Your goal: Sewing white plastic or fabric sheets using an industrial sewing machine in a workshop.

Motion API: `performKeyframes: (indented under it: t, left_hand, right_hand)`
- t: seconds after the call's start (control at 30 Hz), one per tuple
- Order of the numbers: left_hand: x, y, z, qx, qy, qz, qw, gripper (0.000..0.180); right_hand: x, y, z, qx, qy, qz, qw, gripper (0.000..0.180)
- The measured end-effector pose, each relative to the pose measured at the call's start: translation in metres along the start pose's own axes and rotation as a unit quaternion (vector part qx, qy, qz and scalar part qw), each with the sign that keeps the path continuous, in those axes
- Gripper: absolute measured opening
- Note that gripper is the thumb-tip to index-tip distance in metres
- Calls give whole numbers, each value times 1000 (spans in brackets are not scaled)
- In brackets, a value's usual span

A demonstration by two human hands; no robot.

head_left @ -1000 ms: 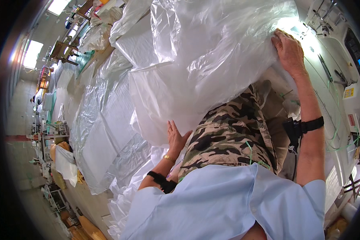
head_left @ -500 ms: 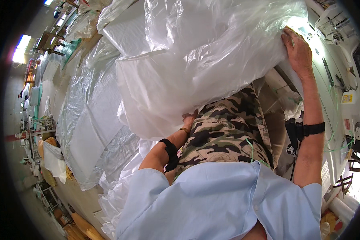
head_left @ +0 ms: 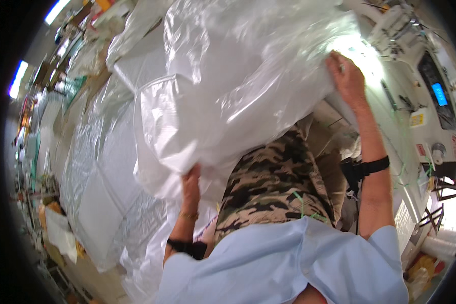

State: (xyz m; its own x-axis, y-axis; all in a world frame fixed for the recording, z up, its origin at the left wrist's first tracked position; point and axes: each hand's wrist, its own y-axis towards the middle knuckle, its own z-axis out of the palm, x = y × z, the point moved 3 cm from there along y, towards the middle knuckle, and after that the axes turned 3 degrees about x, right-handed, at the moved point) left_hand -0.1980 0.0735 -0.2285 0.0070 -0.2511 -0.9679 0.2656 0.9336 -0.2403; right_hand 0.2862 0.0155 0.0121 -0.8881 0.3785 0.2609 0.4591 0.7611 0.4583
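Observation:
A large translucent plastic sheet [head_left: 228, 76], wrinkled and shiny, spreads across the upper middle and hangs over my lap. My left hand [head_left: 191, 183] pinches its near edge at the lower left, where a raised fold [head_left: 162, 126] bunches up; the fingertips are partly hidden by the film. At the sheet's right edge, my right hand [head_left: 347, 78] has thumb and fingers closed on the film beside the bright lamp of a white sewing machine [head_left: 397, 38].
To the right lies the machine's pale table [head_left: 390, 131], with a dark tool [head_left: 388, 95], green threads and a control panel with a lit blue display [head_left: 439, 94]. More plastic sheeting [head_left: 99, 192] lies at left. A camouflage apron [head_left: 273, 187] covers my lap.
My left hand has moved left and out from under the sheet's edge, lifting a fold there. The whole view has shifted, and the fingers of my right hand have curled in on the film.

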Motion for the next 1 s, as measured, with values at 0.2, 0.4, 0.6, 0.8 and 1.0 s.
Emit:
performKeyframes:
  t: [0.2,0.4,0.6,0.8,1.0]
  left_hand:
    - [-190,-59,31,72,-136,214,965,24]
    - [-207,-107,106,629,-153,18,762,42]
    - [-225,-95,116,571,-152,108,799,37]
    - [-291,-41,116,421,-298,277,811,33]
    - [-407,18,106,409,-364,396,737,29]
  right_hand:
    - [36,7,19,-54,81,120,988,53]
    - [192,-26,93,30,426,-28,904,39]
    - [310,-82,86,193,479,-309,798,37]
    - [293,-41,16,7,461,-559,689,36]
    - [191,-21,5,294,626,-159,704,61]
